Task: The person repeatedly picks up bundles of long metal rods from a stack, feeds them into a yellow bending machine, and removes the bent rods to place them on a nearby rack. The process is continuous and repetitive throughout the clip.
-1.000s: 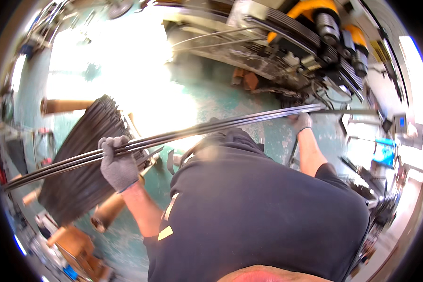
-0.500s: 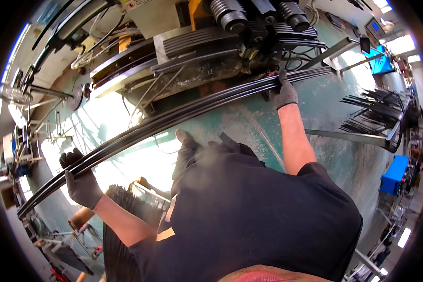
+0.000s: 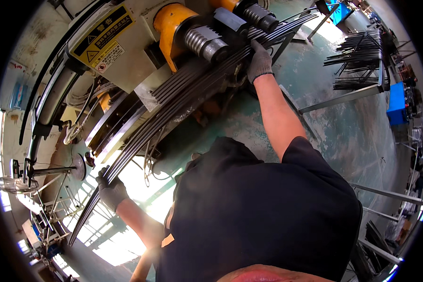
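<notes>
At the frame's left, the left hand (image 3: 112, 192) grips long dark rods (image 3: 137, 139). The right hand (image 3: 260, 63) clasps them, upper centre.

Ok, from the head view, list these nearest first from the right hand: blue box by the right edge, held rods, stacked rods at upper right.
1. Held rods: in the right hand.
2. Stacked rods: off to its right.
3. Blue box: farther right, beyond the stack.

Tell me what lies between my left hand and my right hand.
In the head view, several long dark rods span the stretch between your left hand and your right hand.
</notes>
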Action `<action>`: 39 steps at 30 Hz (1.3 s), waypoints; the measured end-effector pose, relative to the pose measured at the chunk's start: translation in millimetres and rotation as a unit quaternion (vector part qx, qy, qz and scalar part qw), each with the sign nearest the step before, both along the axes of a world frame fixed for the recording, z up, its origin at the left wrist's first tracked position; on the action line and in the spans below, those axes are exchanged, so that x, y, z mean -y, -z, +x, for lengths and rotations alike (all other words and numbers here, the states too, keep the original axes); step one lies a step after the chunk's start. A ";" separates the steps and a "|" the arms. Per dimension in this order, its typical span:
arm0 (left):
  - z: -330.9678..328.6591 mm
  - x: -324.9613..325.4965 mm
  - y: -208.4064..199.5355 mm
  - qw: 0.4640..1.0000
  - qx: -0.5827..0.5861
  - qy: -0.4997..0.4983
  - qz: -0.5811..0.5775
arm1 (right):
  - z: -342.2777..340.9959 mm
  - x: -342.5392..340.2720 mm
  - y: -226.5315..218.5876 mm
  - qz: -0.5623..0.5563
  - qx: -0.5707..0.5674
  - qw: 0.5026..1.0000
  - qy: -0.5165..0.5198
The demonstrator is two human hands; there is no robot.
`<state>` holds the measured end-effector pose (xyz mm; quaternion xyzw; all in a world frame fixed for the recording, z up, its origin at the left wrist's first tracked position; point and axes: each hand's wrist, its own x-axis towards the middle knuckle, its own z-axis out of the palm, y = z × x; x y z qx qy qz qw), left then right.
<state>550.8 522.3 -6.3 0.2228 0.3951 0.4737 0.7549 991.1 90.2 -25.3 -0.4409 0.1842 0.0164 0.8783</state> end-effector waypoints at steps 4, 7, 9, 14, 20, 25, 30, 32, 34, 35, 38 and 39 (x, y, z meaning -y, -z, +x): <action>28.2 1.2 21.5 0.998 0.023 0.053 -0.014 | -30.9 -21.2 -51.3 0.020 0.042 0.995 -0.088; 63.4 -0.3 36.3 0.996 0.052 0.051 -0.047 | 19.2 -19.8 -0.1 -0.034 0.014 0.998 -0.060; 77.1 1.8 43.6 0.996 0.053 0.057 -0.037 | 23.0 -27.8 -1.1 -0.084 -0.002 0.994 -0.076; 133.5 44.1 32.6 0.989 0.036 0.141 -0.029 | 26.9 -38.3 1.3 -0.112 -0.023 0.992 -0.056; 145.4 46.2 36.6 0.969 0.141 0.179 -0.093 | 55.2 -39.2 39.5 -0.102 -0.031 0.994 0.003; 94.4 -40.1 41.4 0.983 0.143 0.017 -0.116 | 37.0 -37.0 19.0 -0.059 -0.041 0.997 -0.006; 104.8 -54.4 69.9 0.984 0.147 0.094 -0.045 | 4.7 -34.8 -0.4 -0.063 0.024 0.998 0.007; 133.9 -8.3 59.8 0.980 0.104 0.159 0.052 | 0.2 -24.9 13.9 -0.045 0.062 0.997 0.014; 150.7 21.1 62.8 0.972 0.163 0.169 0.013 | -2.5 -12.9 27.7 -0.073 0.089 0.993 -0.004; 158.4 35.7 61.6 0.972 0.169 0.162 -0.001 | -5.1 -7.9 34.1 -0.098 0.074 0.992 -0.006; 157.3 55.8 47.2 0.957 0.231 0.167 -0.051 | -20.7 15.6 53.4 -0.141 0.022 0.990 -0.022; 153.5 49.8 48.5 0.964 0.222 0.135 -0.053 | -28.2 28.7 57.1 -0.133 0.001 0.990 -0.036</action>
